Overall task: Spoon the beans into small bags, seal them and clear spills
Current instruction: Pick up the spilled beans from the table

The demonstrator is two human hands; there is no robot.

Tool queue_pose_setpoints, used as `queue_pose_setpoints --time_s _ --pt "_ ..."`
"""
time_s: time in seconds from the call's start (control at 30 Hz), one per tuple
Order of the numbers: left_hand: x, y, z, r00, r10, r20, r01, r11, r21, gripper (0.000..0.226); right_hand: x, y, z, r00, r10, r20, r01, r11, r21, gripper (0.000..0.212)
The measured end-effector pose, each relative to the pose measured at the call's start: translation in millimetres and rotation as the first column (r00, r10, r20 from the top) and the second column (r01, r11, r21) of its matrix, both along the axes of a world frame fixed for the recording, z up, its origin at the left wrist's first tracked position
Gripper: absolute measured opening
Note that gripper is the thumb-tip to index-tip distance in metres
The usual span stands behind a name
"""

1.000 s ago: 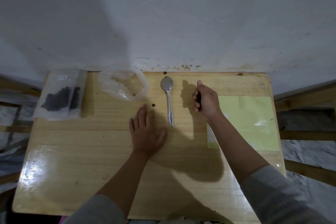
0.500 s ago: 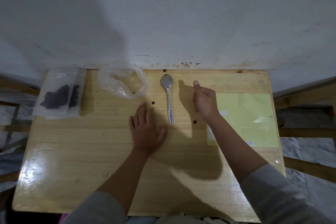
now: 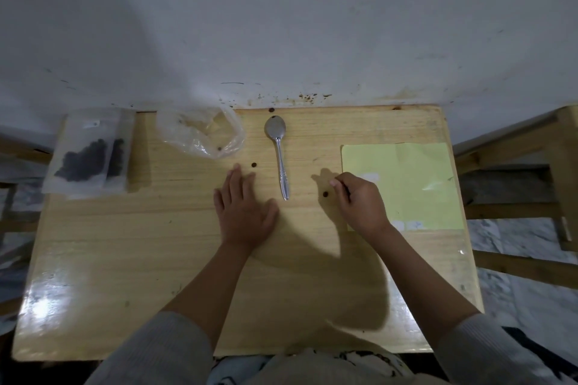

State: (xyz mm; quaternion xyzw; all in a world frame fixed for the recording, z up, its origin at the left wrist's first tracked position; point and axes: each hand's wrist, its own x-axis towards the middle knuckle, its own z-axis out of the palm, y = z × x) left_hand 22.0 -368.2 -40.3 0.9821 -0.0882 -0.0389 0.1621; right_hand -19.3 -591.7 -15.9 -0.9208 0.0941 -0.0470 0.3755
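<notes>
My left hand [image 3: 245, 212] lies flat on the wooden table [image 3: 125, 259], fingers straight, just left of the metal spoon [image 3: 279, 153]. My right hand [image 3: 359, 203] hovers low right of the spoon with its fingers curled. Its fingertips are right beside a loose bean [image 3: 325, 194], and whether the curl holds anything is hidden. Another bean [image 3: 254, 165] lies off my left fingertips, and a third [image 3: 271, 110] sits at the far edge. An open clear bag [image 3: 200, 134] lies far left of the spoon. Two small bags of dark beans [image 3: 87, 159] sit at the far left corner.
A pale yellow-green sheet [image 3: 406, 178] covers the right part of the table, partly under my right wrist. The white wall [image 3: 281, 25] rises directly behind the table. Wooden frames [image 3: 516, 147] stand on both sides.
My right hand has moved back from beside the spoon bowl toward me and to the right, down to a loose bean that shows near it. My left hand has stayed flat.
</notes>
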Motion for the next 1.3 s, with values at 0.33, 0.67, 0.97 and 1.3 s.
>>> queue_pose_setpoints --time_s 0.33,0.67,0.97,1.3 --pt "0 -2 -3 0.999 0.032 -0.003 -0.032 0.999 -0.010 0.070 -9 18 4 0.907 0.047 -0.418 -0.163 0.955 -0.247 0.026" --pt "-1 1 -5 1.000 0.009 0.015 -0.008 1.000 -0.026 0.067 -16 14 12 0.955 -0.225 -0.193 0.269 0.931 0.248 0.009" --pt "-2 2 -8 0.998 -0.012 0.069 0.013 1.000 -0.016 0.065 -46 -13 32 0.823 -0.333 -0.460 0.532 0.168 0.830 0.026" --pt "-2 1 -9 0.997 -0.002 0.084 0.002 1.000 -0.005 0.065 -59 -12 17 0.787 -0.532 -0.312 0.615 0.639 0.463 0.047"
